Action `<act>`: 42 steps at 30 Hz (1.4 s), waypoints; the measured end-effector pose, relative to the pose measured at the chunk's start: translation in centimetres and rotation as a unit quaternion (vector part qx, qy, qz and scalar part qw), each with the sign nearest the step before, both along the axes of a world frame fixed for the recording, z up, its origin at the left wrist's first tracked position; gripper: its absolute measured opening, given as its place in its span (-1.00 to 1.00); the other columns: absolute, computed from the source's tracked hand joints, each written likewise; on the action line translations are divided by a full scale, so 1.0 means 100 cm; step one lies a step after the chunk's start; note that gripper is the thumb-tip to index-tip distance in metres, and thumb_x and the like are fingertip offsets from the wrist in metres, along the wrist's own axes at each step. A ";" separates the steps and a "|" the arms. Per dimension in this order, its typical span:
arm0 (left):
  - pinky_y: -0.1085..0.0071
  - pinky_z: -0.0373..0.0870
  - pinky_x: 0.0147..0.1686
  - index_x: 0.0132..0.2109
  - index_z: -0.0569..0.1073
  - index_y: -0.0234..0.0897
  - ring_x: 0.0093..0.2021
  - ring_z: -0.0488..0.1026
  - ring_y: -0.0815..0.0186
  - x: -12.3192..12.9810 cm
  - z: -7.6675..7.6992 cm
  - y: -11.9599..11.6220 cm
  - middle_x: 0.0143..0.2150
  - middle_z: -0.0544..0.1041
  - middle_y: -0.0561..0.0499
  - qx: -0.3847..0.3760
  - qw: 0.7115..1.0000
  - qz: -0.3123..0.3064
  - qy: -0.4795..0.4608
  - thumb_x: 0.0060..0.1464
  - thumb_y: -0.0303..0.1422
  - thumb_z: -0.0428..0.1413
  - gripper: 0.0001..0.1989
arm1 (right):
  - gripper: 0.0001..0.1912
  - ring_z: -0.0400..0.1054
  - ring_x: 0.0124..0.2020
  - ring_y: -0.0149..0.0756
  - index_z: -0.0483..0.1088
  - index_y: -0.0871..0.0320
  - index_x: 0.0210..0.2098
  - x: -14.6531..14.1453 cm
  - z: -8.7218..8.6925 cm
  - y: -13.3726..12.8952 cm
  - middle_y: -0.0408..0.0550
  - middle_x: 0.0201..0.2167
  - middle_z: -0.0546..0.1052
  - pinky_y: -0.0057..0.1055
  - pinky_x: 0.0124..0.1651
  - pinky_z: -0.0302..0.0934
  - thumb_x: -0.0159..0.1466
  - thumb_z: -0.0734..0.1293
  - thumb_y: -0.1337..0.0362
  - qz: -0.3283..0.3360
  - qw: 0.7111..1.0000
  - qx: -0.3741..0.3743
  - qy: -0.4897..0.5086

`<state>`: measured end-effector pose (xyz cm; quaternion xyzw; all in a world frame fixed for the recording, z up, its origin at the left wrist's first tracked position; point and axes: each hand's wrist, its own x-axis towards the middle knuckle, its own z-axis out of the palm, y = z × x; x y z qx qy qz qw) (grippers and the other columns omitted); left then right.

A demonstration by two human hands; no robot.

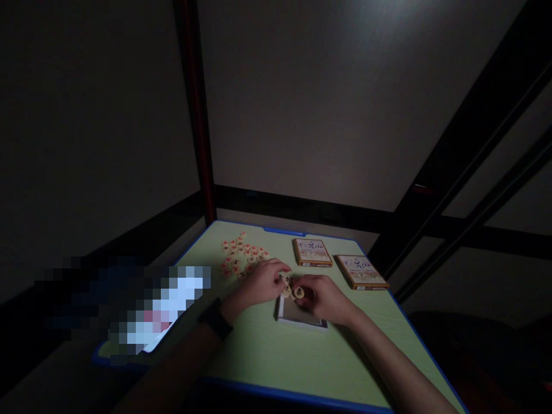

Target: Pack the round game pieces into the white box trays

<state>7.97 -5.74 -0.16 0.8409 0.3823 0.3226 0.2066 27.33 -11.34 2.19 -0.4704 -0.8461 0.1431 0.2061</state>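
Observation:
A shallow open box [301, 311] with a brown inside and pale rim lies in front of me on the table. Round wooden xiangqi pieces with dark characters sit at its far end, between my two hands. My left hand [266, 282], a dark band on its wrist, curls its fingers and thumb around a xiangqi piece [285, 279] there. From the other side, my right hand [322, 296] pinches another xiangqi piece [299, 293] over the box. Its fingertips are partly hidden. Beyond my left hand, loose pieces [236, 250] with red or dark characters are scattered.
Two printed flat boxes, one near [361, 272] and one farther [312, 252], lie toward the right. A bright screen, partly blurred out, rests at the left edge. The green tabletop [254, 351] has a blue rim, with pale walls behind it.

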 end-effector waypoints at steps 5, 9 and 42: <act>0.38 0.41 -0.05 -0.19 0.58 -0.26 -0.16 0.51 0.27 0.002 -0.011 0.003 -0.19 0.60 -0.05 0.000 0.999 -0.002 0.044 0.03 -0.58 0.02 -0.71 | -0.74 0.19 -0.52 -0.41 0.45 0.12 -0.33 -0.002 -0.007 0.001 -0.23 -0.54 0.42 -0.50 -0.43 -0.04 0.00 0.32 0.52 -0.013 1.000 -0.016 -0.001; 0.39 0.40 -0.04 -0.19 0.58 -0.26 -0.16 0.51 0.27 0.002 -0.010 0.002 -0.19 0.60 -0.05 0.002 0.999 -0.004 0.050 0.04 -0.58 0.01 -0.71 | -0.69 0.22 -0.52 -0.39 0.43 0.12 -0.21 0.000 -0.012 0.004 -0.23 -0.54 0.44 -0.50 -0.42 -0.01 0.04 0.35 0.47 -0.032 0.999 -0.021 0.010; 0.39 0.41 -0.02 -0.19 0.58 -0.28 -0.19 0.50 0.29 0.001 -0.008 0.000 -0.21 0.59 -0.04 0.005 0.999 -0.009 0.042 0.05 -0.57 0.01 -0.71 | -0.63 0.31 -0.38 -0.26 0.36 0.14 -0.11 0.005 -0.016 0.010 -0.13 -0.41 0.46 -0.43 -0.34 0.11 0.12 0.47 0.27 -0.036 0.999 -0.010 -0.001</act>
